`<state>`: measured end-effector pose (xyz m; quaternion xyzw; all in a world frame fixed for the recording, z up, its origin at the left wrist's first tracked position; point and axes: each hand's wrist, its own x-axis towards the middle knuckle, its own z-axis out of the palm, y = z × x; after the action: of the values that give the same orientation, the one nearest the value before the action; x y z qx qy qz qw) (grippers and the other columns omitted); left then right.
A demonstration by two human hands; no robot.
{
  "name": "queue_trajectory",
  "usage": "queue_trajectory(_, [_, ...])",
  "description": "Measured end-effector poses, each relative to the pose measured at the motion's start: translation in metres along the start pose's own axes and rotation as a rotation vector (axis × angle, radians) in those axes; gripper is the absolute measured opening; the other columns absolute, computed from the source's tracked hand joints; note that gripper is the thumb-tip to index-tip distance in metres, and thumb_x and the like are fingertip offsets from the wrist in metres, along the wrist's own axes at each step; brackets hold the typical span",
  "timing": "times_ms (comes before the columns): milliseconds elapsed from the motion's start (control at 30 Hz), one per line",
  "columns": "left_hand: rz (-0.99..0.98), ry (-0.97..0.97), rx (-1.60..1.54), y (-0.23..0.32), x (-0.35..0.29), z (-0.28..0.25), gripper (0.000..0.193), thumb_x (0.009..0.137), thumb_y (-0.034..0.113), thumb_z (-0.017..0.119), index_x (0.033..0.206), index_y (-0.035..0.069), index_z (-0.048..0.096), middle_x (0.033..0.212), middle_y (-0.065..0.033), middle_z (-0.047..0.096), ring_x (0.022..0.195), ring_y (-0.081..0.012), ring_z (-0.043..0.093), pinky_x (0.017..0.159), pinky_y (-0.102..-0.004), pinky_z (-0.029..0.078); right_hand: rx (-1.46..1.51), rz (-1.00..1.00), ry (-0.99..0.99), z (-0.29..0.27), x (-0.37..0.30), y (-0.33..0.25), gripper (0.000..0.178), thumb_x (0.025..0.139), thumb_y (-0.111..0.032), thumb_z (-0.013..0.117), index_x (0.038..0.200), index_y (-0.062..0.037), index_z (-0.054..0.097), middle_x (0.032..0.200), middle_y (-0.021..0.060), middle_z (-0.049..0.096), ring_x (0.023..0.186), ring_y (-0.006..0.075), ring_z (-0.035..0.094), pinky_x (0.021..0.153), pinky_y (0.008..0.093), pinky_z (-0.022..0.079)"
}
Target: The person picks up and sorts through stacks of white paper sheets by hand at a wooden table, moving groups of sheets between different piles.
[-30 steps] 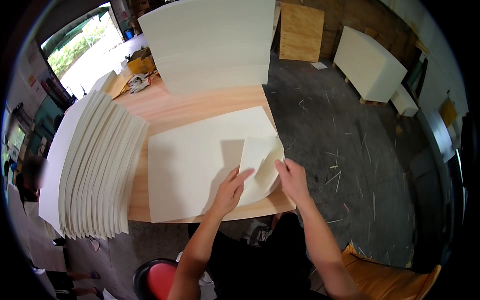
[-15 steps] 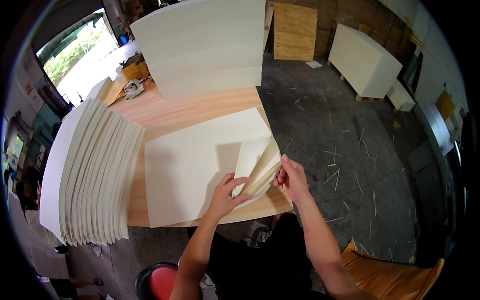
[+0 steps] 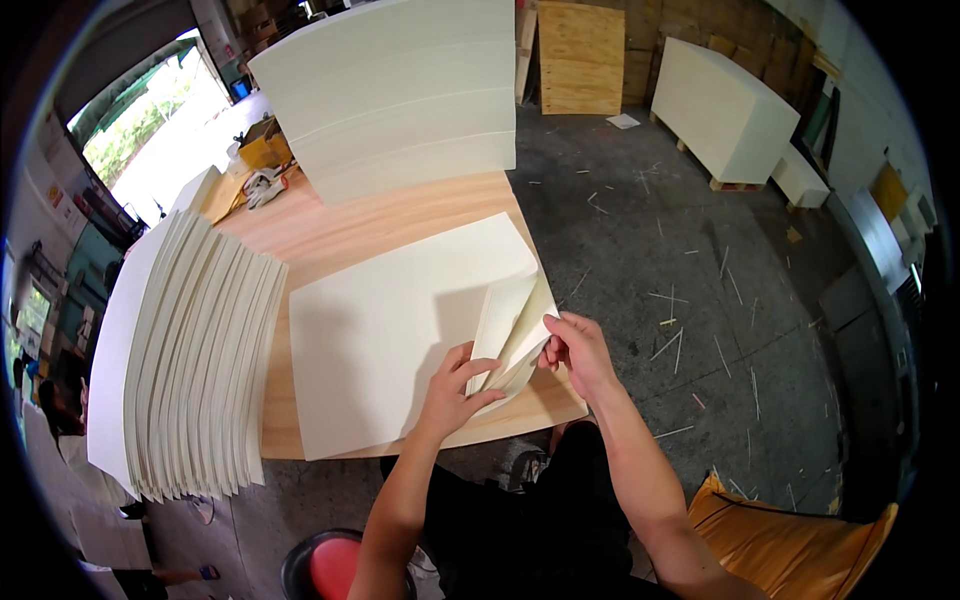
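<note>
A stack of large white paper sheets [image 3: 390,320] lies on the light wooden table [image 3: 400,205]. Its near right corner is bent up and folded back to the left, with several sheets fanned apart. My left hand [image 3: 455,393] grips the folded-back part [image 3: 502,308], thumb on the near side and fingers reaching over it. At the right edge, my right hand [image 3: 580,352] is closed, with thumb and fingertips pinching the edge of the lifted sheets [image 3: 530,340]. How many sheets it pinches is hidden.
Left of the sheets stands a big fanned pile of white sheets [image 3: 190,360]. A tall white paper stack [image 3: 400,95] rises at the table's far side, near gloves [image 3: 265,187]. A red stool [image 3: 335,568] is close by; paper strips litter the floor [image 3: 640,240].
My right hand has moved slightly left, drawing the pinched sheet edges inward, and the gap between the fanned sheets looks different. My left hand stays on the fold. The whole view has shifted slightly.
</note>
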<state>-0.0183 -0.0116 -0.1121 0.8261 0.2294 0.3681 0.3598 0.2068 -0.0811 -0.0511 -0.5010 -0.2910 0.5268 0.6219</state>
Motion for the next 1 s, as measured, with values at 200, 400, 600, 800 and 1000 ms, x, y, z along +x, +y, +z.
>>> queue_trajectory(200, [-0.031, 0.173, 0.016, 0.005, 0.004, 0.007, 0.041, 0.087, 0.000, 0.072, 0.125, 0.015, 0.069, 0.148, -0.0166, 0.048, 0.117, -0.0278, 0.062, 0.092, -0.0367, 0.056, -0.777, -0.237, 0.134, 0.001, -0.003, 0.008, 0.037, 0.100, -0.025, 0.061, 0.068, -0.0086, 0.053, 0.060, 0.0019, 0.055, 0.056, 0.0134, 0.060, 0.050, 0.0258, 0.042])
queue_trajectory(400, [0.016, -0.016, 0.014, 0.013, 0.003, 0.003, 0.050, 0.080, 0.003, 0.081, 0.126, 0.015, 0.069, 0.146, -0.0156, 0.049, 0.120, -0.0291, 0.061, 0.095, -0.0376, 0.055, 0.060, -0.019, 0.006, -0.001, 0.003, 0.007, 0.035, 0.100, -0.024, 0.061, 0.069, -0.0086, 0.055, 0.060, 0.0011, 0.055, 0.054, 0.0138, 0.060, 0.049, 0.0262, 0.041])
queue_trajectory(600, [-0.074, 0.025, -0.052, -0.001, 0.001, 0.003, 0.057, 0.071, 0.010, 0.089, 0.125, 0.015, 0.070, 0.140, -0.0142, 0.054, 0.121, -0.0298, 0.061, 0.100, -0.0380, 0.052, -0.442, -0.379, 0.349, -0.004, -0.018, 0.008, 0.034, 0.097, -0.028, 0.066, 0.072, -0.0078, 0.054, 0.060, 0.0034, 0.054, 0.058, 0.0148, 0.062, 0.048, 0.0277, 0.041])
queue_trajectory(800, [-0.054, -0.025, 0.095, 0.003, 0.000, 0.007, 0.062, 0.071, 0.012, 0.090, 0.129, 0.011, 0.066, 0.140, -0.0163, 0.054, 0.119, -0.0311, 0.060, 0.098, -0.0378, 0.051, -1.169, -0.773, -0.077, -0.018, -0.043, 0.050, 0.035, 0.083, -0.028, 0.068, 0.110, -0.0045, 0.067, 0.125, 0.0202, 0.060, 0.129, 0.0398, 0.049, 0.113, 0.0583, 0.031])
queue_trajectory(1000, [0.206, -0.148, 0.451, 0.027, 0.006, 0.009, 0.064, 0.077, 0.021, 0.084, 0.135, 0.012, 0.061, 0.143, -0.0159, 0.054, 0.110, -0.0347, 0.064, 0.094, -0.0421, 0.054, -1.159, -0.516, -0.248, -0.025, -0.040, 0.066, 0.035, 0.083, -0.024, 0.064, 0.111, -0.0036, 0.070, 0.125, 0.0195, 0.063, 0.135, 0.0397, 0.042, 0.120, 0.0548, 0.019])
